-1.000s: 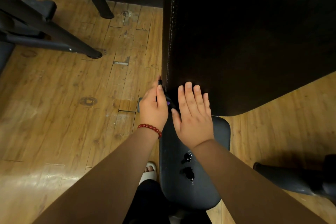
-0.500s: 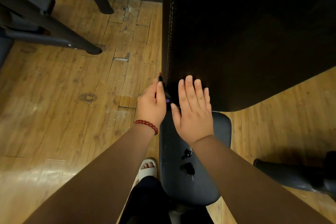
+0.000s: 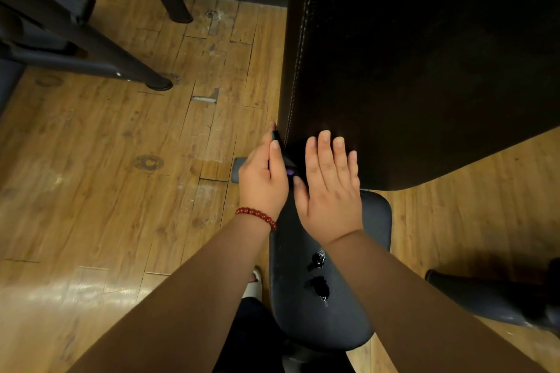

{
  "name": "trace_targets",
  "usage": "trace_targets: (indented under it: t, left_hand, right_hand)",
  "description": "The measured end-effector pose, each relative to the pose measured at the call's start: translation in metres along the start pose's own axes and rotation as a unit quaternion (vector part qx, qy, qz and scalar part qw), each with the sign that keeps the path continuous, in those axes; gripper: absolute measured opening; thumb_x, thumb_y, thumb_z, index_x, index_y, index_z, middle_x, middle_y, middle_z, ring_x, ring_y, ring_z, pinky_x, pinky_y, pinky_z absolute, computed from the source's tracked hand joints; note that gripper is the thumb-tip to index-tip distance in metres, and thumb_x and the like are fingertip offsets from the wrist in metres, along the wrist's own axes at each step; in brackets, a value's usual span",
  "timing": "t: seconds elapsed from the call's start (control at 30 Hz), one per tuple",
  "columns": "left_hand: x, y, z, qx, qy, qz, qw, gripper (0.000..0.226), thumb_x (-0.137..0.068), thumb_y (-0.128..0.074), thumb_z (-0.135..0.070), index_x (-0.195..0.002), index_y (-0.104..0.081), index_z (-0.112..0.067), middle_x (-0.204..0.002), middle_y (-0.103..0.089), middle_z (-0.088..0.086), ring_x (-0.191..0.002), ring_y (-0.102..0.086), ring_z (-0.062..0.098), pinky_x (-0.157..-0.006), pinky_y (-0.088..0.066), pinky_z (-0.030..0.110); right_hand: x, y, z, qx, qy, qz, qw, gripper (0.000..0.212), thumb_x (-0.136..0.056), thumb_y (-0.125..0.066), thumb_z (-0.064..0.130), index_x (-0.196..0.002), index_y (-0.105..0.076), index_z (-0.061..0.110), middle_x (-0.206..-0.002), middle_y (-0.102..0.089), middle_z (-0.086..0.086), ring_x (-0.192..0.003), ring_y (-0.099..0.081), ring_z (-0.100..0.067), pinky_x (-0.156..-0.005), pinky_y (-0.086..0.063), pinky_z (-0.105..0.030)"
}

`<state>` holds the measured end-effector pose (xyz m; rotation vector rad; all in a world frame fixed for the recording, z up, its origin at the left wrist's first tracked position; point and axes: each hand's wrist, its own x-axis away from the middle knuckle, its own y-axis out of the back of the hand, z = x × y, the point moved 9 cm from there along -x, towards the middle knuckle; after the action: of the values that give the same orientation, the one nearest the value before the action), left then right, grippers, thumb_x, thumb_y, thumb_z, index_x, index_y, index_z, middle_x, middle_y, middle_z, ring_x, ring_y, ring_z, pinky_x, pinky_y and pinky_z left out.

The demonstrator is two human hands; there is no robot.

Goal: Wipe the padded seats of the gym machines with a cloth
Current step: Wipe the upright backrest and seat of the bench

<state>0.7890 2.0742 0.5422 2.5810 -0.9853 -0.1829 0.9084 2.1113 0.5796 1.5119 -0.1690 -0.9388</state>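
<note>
The left hand point(image 3: 262, 182) pinches a dark cloth point(image 3: 283, 154) in its grip at the lower corner of the back pad point(image 3: 409, 70), just above the torn seat point(image 3: 303, 321). The right hand point(image 3: 330, 191) lies flat on the pad, fingers straight, holding nothing. Machine legs point(image 3: 91, 39) stand on the floor point(image 3: 106, 160) to the left.

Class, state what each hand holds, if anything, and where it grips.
The left hand pinches a slim dark object near its upper end; what it is cannot be told. The right hand holds nothing.
</note>
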Motion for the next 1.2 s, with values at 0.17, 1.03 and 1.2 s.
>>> trace_targets:
  t: [0.17, 1.03, 1.2]
  left_hand:
    - [0.003, -0.003, 0.0, -0.011, -0.003, -0.019, 1.0, 0.04, -0.104, -0.03, -0.031, -0.138, -0.051, -0.023, -0.105, -0.067, -0.002, -0.096, -0.063, 0.011, -0.086, -0.053, 0.032]
    - [-0.009, -0.015, 0.038, 0.029, 0.032, 0.039, 0.998, 0.036, -0.104, -0.035, -0.027, -0.128, -0.06, -0.015, -0.072, -0.059, -0.008, -0.065, -0.057, -0.003, -0.061, -0.048, 0.017]
    - [-0.007, -0.02, 0.041, 0.026, 0.028, 0.009, 0.999, 0.036, -0.104, -0.032, -0.028, -0.122, -0.062, -0.018, -0.083, -0.064, -0.006, -0.076, -0.06, 0.006, -0.069, -0.051, 0.022]
  right_hand:
    - [0.001, -0.003, 0.001, -0.001, -0.003, 0.005, 1.0, 0.073, -0.099, -0.036, 0.034, -0.153, 0.011, 0.02, -0.16, 0.021, 0.003, -0.148, 0.013, -0.015, -0.121, 0.005, -0.039]
    - [0.022, -0.039, -0.004, 0.016, 0.016, 0.029, 0.999, 0.074, -0.097, -0.038, 0.035, -0.154, 0.008, 0.019, -0.157, -0.012, -0.006, -0.148, 0.013, -0.015, -0.121, 0.005, -0.038]
    - [0.023, -0.042, -0.004, 0.019, 0.026, 0.014, 0.999, 0.076, -0.097, -0.039, 0.036, -0.153, 0.009, 0.019, -0.159, -0.008, -0.004, -0.148, 0.012, -0.016, -0.121, 0.005, -0.038]
